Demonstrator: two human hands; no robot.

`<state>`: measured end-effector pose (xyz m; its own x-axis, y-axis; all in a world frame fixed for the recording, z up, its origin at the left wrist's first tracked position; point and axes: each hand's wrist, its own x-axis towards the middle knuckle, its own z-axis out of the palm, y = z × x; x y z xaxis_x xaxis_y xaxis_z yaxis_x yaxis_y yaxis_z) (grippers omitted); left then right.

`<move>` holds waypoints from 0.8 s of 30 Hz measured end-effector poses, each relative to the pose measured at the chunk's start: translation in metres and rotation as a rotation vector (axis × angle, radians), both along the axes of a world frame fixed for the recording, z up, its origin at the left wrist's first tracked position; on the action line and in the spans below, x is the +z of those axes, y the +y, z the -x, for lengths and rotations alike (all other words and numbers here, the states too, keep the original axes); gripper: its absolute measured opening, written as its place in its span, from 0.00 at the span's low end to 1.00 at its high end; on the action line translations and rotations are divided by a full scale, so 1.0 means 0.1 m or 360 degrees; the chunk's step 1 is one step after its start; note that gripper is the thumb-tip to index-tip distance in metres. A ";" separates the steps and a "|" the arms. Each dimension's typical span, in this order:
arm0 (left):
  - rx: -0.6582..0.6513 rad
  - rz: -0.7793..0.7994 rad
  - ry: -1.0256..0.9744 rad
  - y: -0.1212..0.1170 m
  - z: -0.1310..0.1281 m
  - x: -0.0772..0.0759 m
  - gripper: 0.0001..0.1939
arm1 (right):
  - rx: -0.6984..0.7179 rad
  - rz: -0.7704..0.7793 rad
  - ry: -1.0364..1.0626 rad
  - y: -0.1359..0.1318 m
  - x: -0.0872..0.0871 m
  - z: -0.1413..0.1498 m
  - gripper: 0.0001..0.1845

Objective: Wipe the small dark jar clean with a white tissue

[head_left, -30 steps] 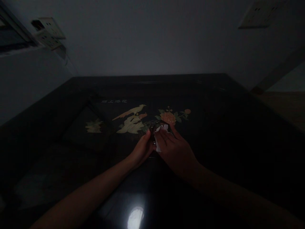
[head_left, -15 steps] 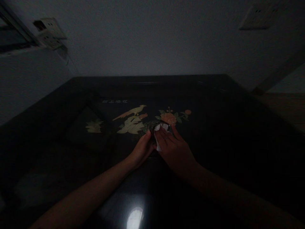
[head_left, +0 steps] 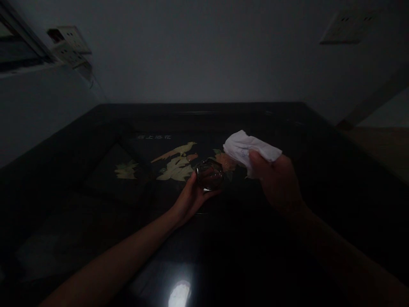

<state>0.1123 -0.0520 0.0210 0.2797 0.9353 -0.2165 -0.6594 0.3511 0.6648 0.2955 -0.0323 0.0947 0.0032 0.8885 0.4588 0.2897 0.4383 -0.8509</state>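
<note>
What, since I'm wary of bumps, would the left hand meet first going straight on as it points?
Past its glass vessel, the left hand would likely meet the right hand or its white cloth; depth is unclear.

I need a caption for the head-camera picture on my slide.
In dim light, the left hand holds a glass, the right hand a white cloth, at a dark decorated table.
</note>
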 end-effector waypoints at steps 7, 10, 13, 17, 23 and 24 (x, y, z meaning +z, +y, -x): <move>0.0054 -0.0059 -0.0026 0.00 0.00 0.00 0.28 | -0.0025 0.0125 0.0004 0.20 -0.30 -0.04 0.16; 0.0106 -0.0148 0.0010 -0.01 -0.01 -0.01 0.27 | 0.0132 0.0201 0.0210 0.26 -0.46 -0.04 0.18; 0.0153 -0.0180 0.0050 -0.01 0.00 -0.03 0.28 | 0.0214 0.0362 0.0415 0.28 -0.54 -0.02 0.20; 0.0144 -0.0176 0.0101 -0.02 0.01 -0.05 0.31 | 0.0238 0.0626 0.0679 0.28 -0.57 0.02 0.21; 0.0144 -0.0349 0.0083 0.00 0.00 -0.07 0.26 | 0.0146 0.0801 0.0802 0.27 -0.59 0.06 0.22; 0.0146 -0.0358 0.0083 0.00 0.00 -0.08 0.25 | 0.0134 0.0803 0.0782 0.26 -0.60 0.06 0.21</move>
<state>0.1127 -0.0518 0.0130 0.1854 0.9826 -0.0117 -0.6443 0.1306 0.7535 0.2893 -0.0061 0.0351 0.0264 0.9986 -0.0459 -0.1975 -0.0398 -0.9795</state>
